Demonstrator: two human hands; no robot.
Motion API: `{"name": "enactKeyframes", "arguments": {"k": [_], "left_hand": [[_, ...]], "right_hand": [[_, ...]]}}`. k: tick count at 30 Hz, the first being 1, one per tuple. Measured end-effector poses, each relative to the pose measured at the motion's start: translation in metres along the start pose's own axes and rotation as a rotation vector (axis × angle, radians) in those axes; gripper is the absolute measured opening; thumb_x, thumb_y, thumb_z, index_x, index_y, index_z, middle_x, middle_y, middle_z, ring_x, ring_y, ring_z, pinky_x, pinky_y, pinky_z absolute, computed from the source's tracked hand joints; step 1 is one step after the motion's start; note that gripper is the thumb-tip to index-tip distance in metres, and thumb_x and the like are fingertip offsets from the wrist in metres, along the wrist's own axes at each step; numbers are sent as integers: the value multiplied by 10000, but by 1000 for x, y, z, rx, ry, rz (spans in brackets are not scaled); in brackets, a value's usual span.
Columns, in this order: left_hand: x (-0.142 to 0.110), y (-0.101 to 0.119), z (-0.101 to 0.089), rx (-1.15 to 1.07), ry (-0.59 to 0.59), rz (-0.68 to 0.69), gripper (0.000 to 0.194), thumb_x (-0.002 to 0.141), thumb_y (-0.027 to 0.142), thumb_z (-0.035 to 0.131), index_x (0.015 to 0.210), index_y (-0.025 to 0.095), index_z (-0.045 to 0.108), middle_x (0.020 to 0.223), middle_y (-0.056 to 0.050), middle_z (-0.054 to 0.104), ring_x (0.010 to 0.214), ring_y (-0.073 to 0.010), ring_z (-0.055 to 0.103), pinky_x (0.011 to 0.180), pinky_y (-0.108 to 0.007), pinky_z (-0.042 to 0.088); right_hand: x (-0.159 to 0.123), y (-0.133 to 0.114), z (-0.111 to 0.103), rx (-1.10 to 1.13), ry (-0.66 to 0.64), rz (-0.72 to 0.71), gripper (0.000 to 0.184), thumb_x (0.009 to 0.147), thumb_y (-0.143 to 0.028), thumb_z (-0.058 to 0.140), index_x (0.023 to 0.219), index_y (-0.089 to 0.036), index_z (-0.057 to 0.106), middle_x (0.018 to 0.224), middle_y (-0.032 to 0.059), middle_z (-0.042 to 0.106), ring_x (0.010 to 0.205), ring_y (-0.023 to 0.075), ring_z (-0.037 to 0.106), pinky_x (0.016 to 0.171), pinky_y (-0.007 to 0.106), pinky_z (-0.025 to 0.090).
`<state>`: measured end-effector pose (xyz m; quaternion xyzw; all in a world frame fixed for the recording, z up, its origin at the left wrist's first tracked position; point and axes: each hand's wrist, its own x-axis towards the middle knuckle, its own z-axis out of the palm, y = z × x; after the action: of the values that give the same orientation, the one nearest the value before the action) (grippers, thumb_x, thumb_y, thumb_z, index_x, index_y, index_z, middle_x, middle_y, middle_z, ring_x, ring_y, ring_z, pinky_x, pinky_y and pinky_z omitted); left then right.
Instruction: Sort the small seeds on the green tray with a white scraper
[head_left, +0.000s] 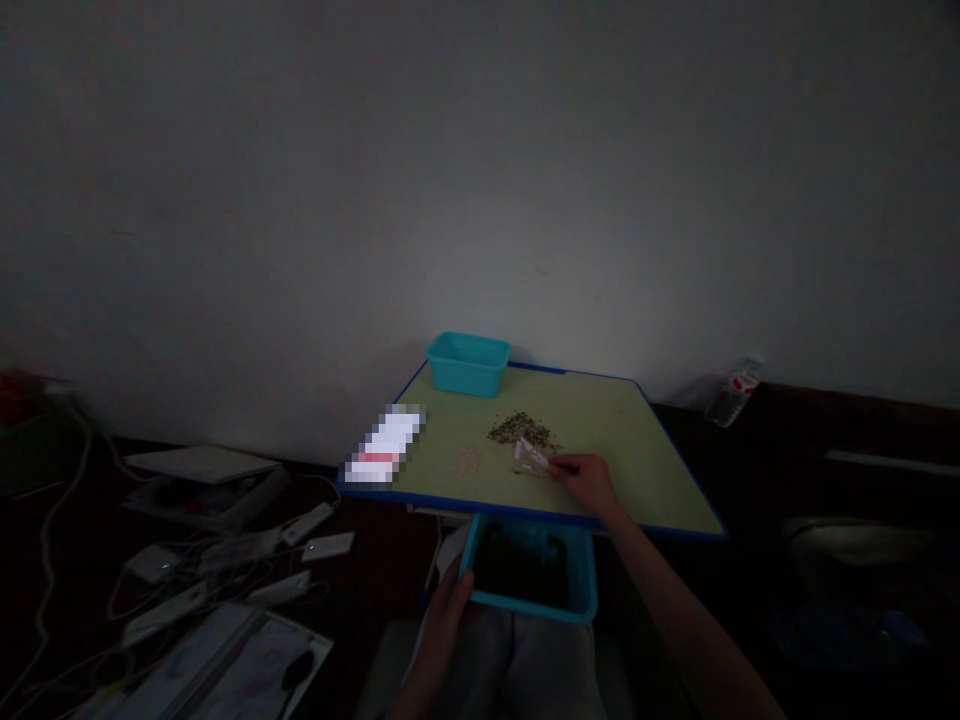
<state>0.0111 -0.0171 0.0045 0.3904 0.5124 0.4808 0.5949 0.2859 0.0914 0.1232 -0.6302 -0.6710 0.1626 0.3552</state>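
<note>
My right hand [587, 480] is closed on a thin, clear, shiny piece of plastic [530, 456], pinched at its right end. The plastic rests low over the board, at the near edge of a pile of dark and pale small grains, perhaps seeds [519, 428]. Left of it lies a smaller, pale pile [468, 461]. My left hand [448, 598] grips the left wall of a turquoise plastic bin [525, 606] below the board's front edge, over my lap. Dark contents fill its bottom, too dim to make out.
The pale board [615, 420] has a blue rim. A second turquoise bin [469, 366] stands at its back left, and a blurred-out, bright phone-like screen [386, 445] lies at the left. Cables and power strips [165, 610] clutter the floor at left. A wall rises behind.
</note>
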Motion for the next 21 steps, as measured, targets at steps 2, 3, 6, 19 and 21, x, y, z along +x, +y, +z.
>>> {"name": "enactKeyframes", "arguments": {"k": [2, 3, 6, 19, 21], "left_hand": [[0, -3, 0, -2, -27, 0, 637, 818, 634, 629, 1309, 229, 663, 1440, -70, 642, 1423, -353, 473, 1183, -477, 385], [1, -5, 0, -9, -37, 5, 637, 832, 633, 614, 1331, 240, 648, 1460, -62, 625, 1434, -352, 457, 1182, -481, 385], [3, -10, 1, -17, -21, 36, 648, 838, 636, 603, 1359, 252, 632, 1479, -52, 609, 1438, -353, 451, 1189, -489, 374], [6, -15, 0, -68, -55, 26, 667, 849, 612, 612, 1392, 224, 602, 1513, -88, 571, 1435, -360, 452, 1184, -497, 389], [4, -11, 1, -87, -86, 12, 684, 849, 625, 607, 1402, 225, 589, 1512, -92, 571, 1426, -358, 466, 1169, -493, 411]], "right_hand": [[-5, 0, 0, 22, -28, -22, 193, 829, -275, 677, 959, -261, 820, 957, 43, 802, 899, 263, 757, 861, 377, 577], [-9, 0, 0, 31, -40, -33, 196, 833, -283, 676, 965, -257, 819, 958, 46, 802, 898, 263, 756, 859, 376, 574], [-23, -1, -3, 45, -62, -58, 204, 842, -299, 665, 969, -253, 819, 941, 50, 803, 871, 258, 752, 828, 368, 570], [-53, -5, -6, 65, -24, -32, 203, 831, -314, 659, 936, -263, 825, 875, 54, 796, 801, 242, 727, 771, 359, 559], [-52, -5, -5, 70, -26, -31, 191, 823, -309, 672, 927, -267, 827, 873, 53, 796, 801, 242, 729, 773, 357, 560]]}}
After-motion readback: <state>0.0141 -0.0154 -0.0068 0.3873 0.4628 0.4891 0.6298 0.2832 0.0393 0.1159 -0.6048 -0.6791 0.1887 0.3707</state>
